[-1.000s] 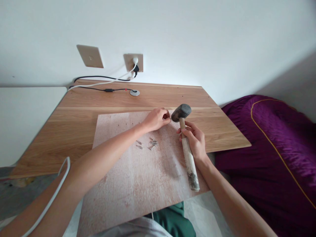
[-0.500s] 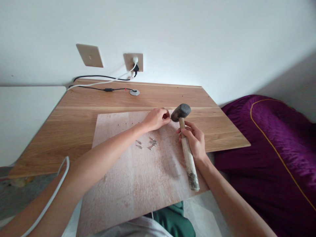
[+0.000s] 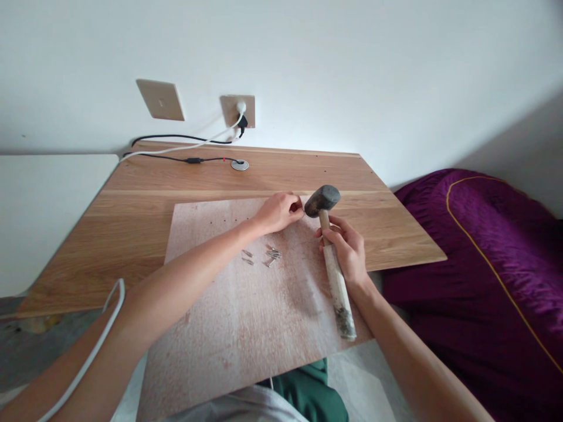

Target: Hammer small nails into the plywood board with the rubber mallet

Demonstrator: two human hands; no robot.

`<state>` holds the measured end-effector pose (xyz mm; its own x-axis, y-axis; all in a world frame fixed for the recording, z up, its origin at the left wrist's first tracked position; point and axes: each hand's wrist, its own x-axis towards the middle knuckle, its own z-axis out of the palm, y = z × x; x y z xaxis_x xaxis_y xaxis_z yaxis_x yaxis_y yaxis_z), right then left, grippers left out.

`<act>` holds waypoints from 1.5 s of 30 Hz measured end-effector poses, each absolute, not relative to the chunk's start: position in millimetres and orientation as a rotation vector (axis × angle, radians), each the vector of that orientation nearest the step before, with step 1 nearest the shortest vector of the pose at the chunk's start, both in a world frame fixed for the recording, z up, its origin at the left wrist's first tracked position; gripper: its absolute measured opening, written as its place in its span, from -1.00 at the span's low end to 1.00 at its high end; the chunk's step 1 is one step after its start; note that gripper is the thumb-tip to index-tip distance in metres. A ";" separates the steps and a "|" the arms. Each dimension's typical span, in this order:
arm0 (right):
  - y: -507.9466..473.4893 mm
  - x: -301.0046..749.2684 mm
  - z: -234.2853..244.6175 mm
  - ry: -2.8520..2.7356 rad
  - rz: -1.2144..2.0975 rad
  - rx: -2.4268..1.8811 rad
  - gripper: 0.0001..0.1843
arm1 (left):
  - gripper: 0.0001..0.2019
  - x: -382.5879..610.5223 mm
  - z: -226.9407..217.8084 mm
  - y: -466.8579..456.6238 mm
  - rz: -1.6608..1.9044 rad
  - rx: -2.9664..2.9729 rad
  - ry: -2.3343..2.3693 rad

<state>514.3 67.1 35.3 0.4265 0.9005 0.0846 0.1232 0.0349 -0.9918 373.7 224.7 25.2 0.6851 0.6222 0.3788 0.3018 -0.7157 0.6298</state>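
My right hand [image 3: 349, 246] is wrapped round the upper handle of a hammer [image 3: 336, 281] with a dark, blunt head and a whitish, stained lower grip. The head is raised beside the fingertips of my left hand [image 3: 279, 212]. Thumb and forefinger of that hand are pinched at the far edge of a reddish-brown board [image 3: 246, 328], on a nail that is mostly hidden by the fingers. Loose nails [image 3: 272, 254] lie in a small heap on the board, with a few more to their left. Small dark dots [image 3: 224, 220] run in a row near its far edge.
Beneath the board is a wooden tabletop [image 3: 141, 234] against a white wall. Cables [image 3: 185, 146] run from a wall socket [image 3: 237, 111] across its back. A purple covered piece of furniture [image 3: 461, 281] stands at the right. A white cable [image 3: 105, 328] crosses my left arm.
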 end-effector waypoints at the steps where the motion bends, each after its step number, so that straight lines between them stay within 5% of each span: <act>1: 67.3 514.7 34.5 -0.987 0.773 -1.423 -0.59 | -0.89 373.8 24.8 225.1 0.800 2.363 0.711; 45: 68.0 514.8 35.1 -0.934 0.785 -1.414 -0.59 | -0.90 373.8 19.0 226.7 0.793 2.351 0.666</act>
<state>514.8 68.0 35.1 0.4483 0.8914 0.0666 0.0874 0.0305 -0.9957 373.8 226.7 19.0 0.7010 0.6037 0.3796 0.2694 -0.7170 0.6430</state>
